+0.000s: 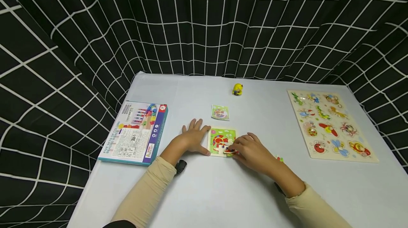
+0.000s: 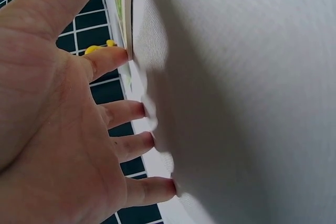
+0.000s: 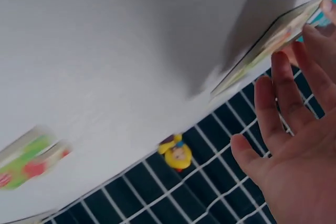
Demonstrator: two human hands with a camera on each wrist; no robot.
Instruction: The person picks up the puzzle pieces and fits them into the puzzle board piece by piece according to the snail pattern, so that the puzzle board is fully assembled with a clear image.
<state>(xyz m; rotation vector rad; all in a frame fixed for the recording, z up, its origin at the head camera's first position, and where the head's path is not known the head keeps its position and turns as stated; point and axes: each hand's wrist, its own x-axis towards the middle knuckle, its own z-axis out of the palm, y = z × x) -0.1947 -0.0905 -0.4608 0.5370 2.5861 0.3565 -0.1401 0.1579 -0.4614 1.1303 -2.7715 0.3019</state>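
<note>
A small square jigsaw board with a green and red picture lies between both hands. My left hand is spread at its left side, with the thumb and index finger touching the board's edge. In the left wrist view, the other fingertips of the left hand rest on the table. My right hand pinches a jigsaw piece over the board's lower right part. From the right wrist, the board appears edge-on beside the right hand; the pinched piece is mostly hidden there by the fingers.
Beyond the board lie a small picture card and a yellow toy figure. A boxed toy set is at left, a wooden animal puzzle at right. Another jigsaw piece shows near the right wrist.
</note>
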